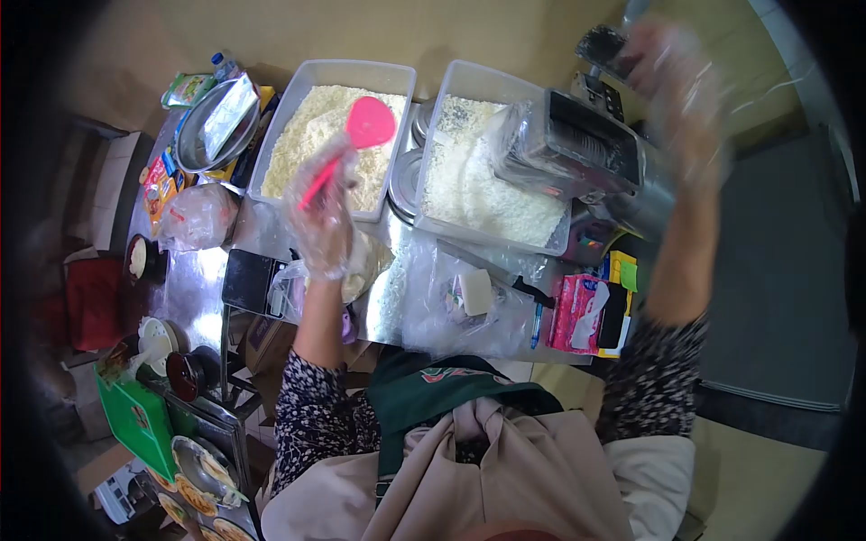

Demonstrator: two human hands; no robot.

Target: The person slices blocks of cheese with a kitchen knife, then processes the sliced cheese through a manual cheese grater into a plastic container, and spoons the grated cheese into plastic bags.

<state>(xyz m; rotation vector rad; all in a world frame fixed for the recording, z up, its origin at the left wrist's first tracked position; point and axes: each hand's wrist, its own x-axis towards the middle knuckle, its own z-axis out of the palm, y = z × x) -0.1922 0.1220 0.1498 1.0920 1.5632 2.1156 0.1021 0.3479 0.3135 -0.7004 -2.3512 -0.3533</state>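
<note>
My left hand [323, 212], in a clear plastic glove, is closed around the handle of a pink scoop [371, 123]. The scoop's round head is over a plastic tub [266, 171] of pale grated food. At the upper right, my right hand [672, 72], gloved too and blurred by motion, grips a dark block-shaped piece [604, 49] above a grating machine [591, 144]. The machine's rectangular opening faces up. Beside its outlet, a second tub [498, 83] holds a heap of white shreds [496, 198].
A knife [483, 261] and a white block [474, 292] lie on plastic sheeting near the table's front edge. Right of them is a pink packet [574, 312]. A black scale [253, 281] and metal bowl [216, 126] are at left, with a green tray [135, 419] lower down.
</note>
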